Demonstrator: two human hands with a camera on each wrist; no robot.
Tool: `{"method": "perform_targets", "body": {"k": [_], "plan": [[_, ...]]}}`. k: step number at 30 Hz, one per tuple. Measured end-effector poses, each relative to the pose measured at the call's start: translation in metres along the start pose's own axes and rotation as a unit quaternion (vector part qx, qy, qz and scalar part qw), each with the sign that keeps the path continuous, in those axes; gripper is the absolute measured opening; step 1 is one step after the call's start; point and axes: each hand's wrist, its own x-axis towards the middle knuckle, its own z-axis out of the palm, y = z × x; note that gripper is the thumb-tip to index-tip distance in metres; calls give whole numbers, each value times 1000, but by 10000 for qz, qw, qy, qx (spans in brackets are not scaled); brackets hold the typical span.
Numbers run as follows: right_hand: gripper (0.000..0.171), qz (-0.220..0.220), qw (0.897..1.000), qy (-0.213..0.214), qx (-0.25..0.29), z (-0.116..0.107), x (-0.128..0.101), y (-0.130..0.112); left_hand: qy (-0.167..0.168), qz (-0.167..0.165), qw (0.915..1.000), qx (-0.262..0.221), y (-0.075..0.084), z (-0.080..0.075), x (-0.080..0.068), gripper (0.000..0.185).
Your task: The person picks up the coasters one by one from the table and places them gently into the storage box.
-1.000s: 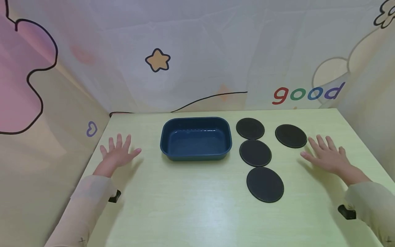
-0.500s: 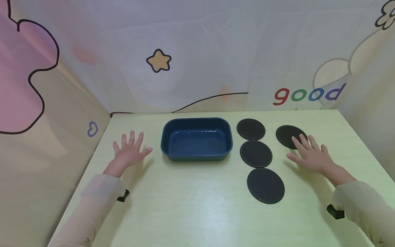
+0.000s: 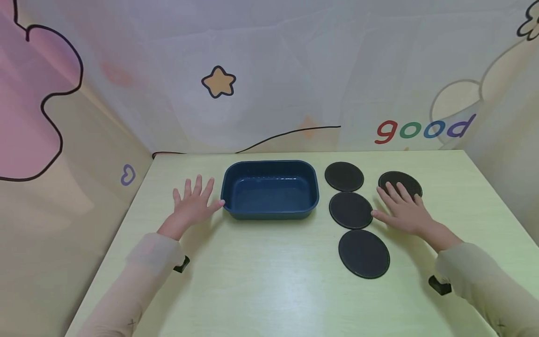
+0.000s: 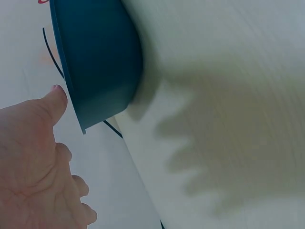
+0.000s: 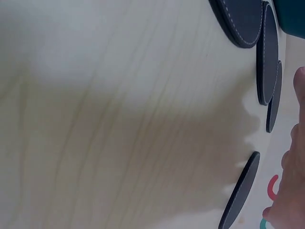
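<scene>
A dark blue rectangular dish [image 3: 269,195] stands near the back of the table. Left of it hovers my left hand [image 3: 191,208], fingers spread and holding nothing; its thumb is by the dish's rim [image 4: 64,62], and whether they touch I cannot tell. My right hand [image 3: 402,210] is raised over the table with straight, spread fingers. Its fingertips partly cover a round black coaster [image 3: 397,179] from above. Three more coasters form a column right of the dish: a far one [image 3: 344,176], a middle one [image 3: 351,210] and a near one [image 3: 364,253]. Pale stitching edges them [image 5: 238,28].
The pale wood-grain table [image 3: 261,281] ends at a printed cloth backdrop [image 3: 286,70], which also hangs along both sides. Each wrist carries a small black device, the left one [image 3: 182,264] and the right one [image 3: 440,285].
Both hands have moved inward: the left to the right, up to the dish's side, and the right to the left, over the right-hand coaster. Dish and coasters keep their places.
</scene>
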Motion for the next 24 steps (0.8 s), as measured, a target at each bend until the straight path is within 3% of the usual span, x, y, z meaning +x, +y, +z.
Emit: {"method": "perform_targets", "body": {"k": [12, 19, 24], "plan": [[81, -133, 9999, -30, 67, 6, 17, -18, 20, 20, 9998, -201, 16, 1, 11, 77], [80, -285, 9996, 44, 37, 17, 25, -27, 519, 144, 9974, -472, 24, 1, 19, 66], [78, -429, 9988, 237, 38, 23, 31, -32, 1090, 145, 9897, -915, 27, 1, 25, 51]]}}
